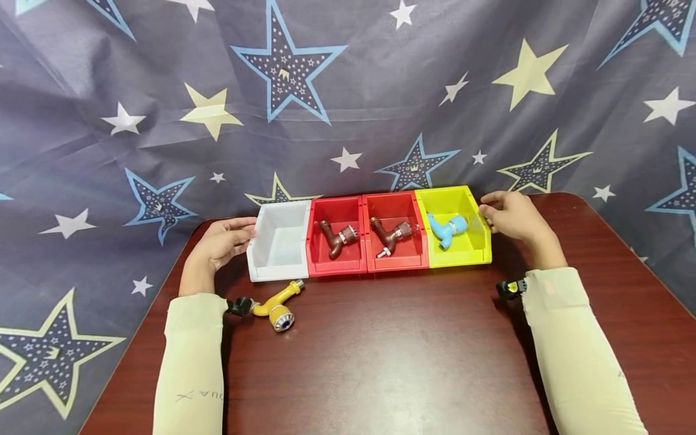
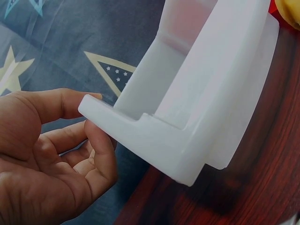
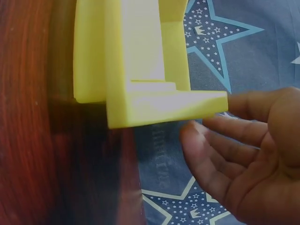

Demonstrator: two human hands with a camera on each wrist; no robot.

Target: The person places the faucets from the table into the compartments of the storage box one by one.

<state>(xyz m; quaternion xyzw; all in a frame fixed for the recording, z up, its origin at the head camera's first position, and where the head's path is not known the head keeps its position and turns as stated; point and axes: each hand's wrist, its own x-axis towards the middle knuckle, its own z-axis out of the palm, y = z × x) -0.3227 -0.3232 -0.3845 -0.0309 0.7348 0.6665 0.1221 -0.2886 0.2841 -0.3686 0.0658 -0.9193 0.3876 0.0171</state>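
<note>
Four-colour play is absent here; a joined row of bins stands at the table's back. My left hand [image 1: 219, 243] pinches the outer edge of the white bin [image 1: 279, 275], thumb at its side and index finger behind. At the other end, my right hand [image 1: 515, 216] pinches the rear corner of the yellow bin [image 1: 462, 258]. Between them, two red bins [image 1: 337, 266] each hold a brown tap [image 1: 337, 239]. A light blue tap [image 1: 448, 228] lies inside the yellow bin. The white bin's inside shows no tap.
A yellow tap [image 1: 277, 305] with a silver-rimmed knob lies on the dark red-brown table [image 1: 391, 344], beside the left wrist and in front of the white bin. Close behind the bins hangs a grey curtain [image 1: 370, 78] patterned with stars.
</note>
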